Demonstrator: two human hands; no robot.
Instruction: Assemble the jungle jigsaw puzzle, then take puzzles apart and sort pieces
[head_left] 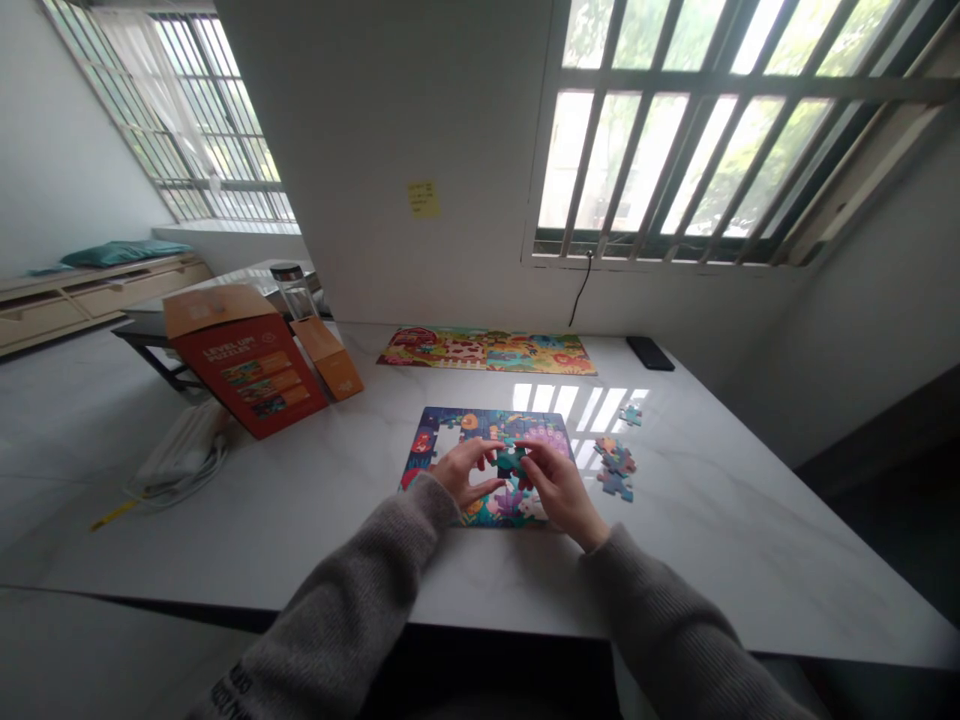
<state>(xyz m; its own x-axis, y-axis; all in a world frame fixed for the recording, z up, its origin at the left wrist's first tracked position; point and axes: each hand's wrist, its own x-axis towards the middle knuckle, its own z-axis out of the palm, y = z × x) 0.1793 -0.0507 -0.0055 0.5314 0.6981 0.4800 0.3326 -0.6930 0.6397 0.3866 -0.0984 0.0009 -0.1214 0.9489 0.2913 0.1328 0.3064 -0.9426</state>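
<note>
A green-teal jigsaw puzzle piece is held up between my two hands, over a partly filled jigsaw puzzle with a dark blue, colourful picture. My left hand has its forefinger at the piece's upper left and its thumb at the lower left, curved apart around that edge. On the other side, my right hand pinches the piece with thumb and fingers. White gaps show in the puzzle left of and beneath my left fingers. Both hands hide part of its middle.
Several loose puzzle pieces lie to the right. A long finished puzzle stretches along the wall, with a black phone beside it. An orange-red puzzle box, a glass bottle and a white power strip with cable are at left.
</note>
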